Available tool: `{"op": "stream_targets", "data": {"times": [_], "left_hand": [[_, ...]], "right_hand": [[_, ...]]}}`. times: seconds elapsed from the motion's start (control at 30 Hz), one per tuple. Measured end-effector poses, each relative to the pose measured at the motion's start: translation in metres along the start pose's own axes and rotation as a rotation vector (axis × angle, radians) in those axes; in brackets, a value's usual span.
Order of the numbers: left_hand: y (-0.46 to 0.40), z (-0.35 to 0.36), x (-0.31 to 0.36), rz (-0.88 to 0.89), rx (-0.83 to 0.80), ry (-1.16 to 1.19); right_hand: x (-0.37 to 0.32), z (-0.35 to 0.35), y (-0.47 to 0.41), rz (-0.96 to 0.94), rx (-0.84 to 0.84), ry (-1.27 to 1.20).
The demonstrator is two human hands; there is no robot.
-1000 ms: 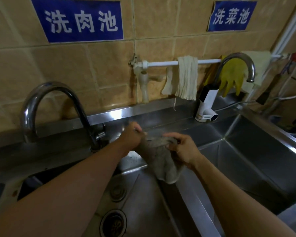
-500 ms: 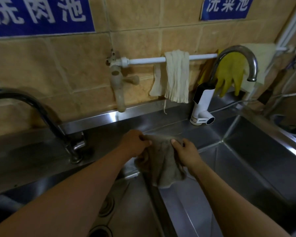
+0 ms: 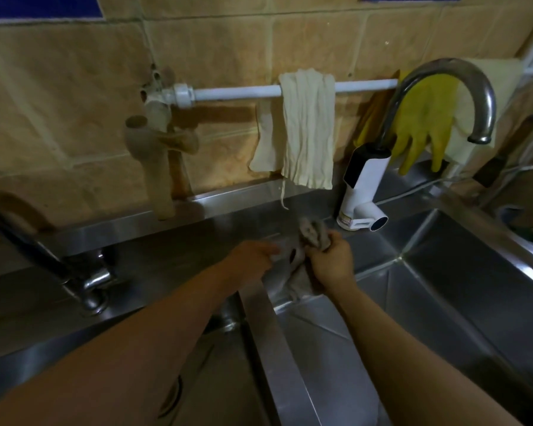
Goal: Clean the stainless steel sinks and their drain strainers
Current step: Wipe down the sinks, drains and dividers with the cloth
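A grey rag (image 3: 313,233) is bunched over the back end of the steel divider (image 3: 268,330) between the two sinks. My right hand (image 3: 331,259) grips the rag, its top poking out above my fist and its tail hanging below. My left hand (image 3: 253,259) is beside it on the left, fingers blurred and touching the rag's lower part. The left sink (image 3: 216,379) lies under my left forearm, with part of its drain strainer (image 3: 171,401) showing. The right sink (image 3: 437,327) opens wide to the right.
A curved faucet (image 3: 462,84) on a white heater base (image 3: 362,192) stands behind the right sink. A second faucet base (image 3: 88,284) sits left. On the wall rail (image 3: 237,92) hang a cream cloth (image 3: 308,127) and yellow rubber gloves (image 3: 425,118).
The view has swung right and closer. My right hand has bunched the rag up and moved toward the back ledge; the left hand has slid off the rag's top edge.
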State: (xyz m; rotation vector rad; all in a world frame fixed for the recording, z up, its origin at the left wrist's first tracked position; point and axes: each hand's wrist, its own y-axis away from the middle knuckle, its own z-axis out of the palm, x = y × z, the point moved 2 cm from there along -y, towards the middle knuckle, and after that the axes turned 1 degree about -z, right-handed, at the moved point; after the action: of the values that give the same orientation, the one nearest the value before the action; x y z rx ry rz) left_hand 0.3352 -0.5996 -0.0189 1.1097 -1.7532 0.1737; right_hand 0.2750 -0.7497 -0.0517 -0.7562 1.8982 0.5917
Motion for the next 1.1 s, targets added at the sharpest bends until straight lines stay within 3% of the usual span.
{"op": "stream_targets", "data": {"times": [0.17,0.2,0.33,0.6,0.77,0.93,1.1], "left_hand": [[-0.013,-0.027,-0.044,0.025,0.108,-0.319],[-0.013,-0.030,-0.054,0.003,0.108,-0.397],[-0.010,-0.038,-0.088,-0.109,0.111,-0.672],[-0.008,-0.050,-0.113,-0.037,0.049,-0.786],[-0.010,-0.052,-0.116,-0.031,0.062,-0.778],[-0.005,-0.065,-0.120,-0.031,0.159,-0.749],[0.002,-0.066,-0.131,0.001,0.228,-0.743]], "right_hand": [[-0.002,0.009,-0.049,-0.021,0.195,0.028],[0.001,0.014,-0.054,-0.020,0.181,0.069],[0.029,0.037,-0.068,-0.076,-0.177,0.629],[0.038,0.071,-0.081,-0.188,-0.136,0.940],[0.024,0.120,-0.016,-0.424,-0.269,0.686],[0.019,0.153,0.009,-0.738,-0.465,0.746],[0.018,0.113,-0.010,-0.634,-0.316,0.511]]}}
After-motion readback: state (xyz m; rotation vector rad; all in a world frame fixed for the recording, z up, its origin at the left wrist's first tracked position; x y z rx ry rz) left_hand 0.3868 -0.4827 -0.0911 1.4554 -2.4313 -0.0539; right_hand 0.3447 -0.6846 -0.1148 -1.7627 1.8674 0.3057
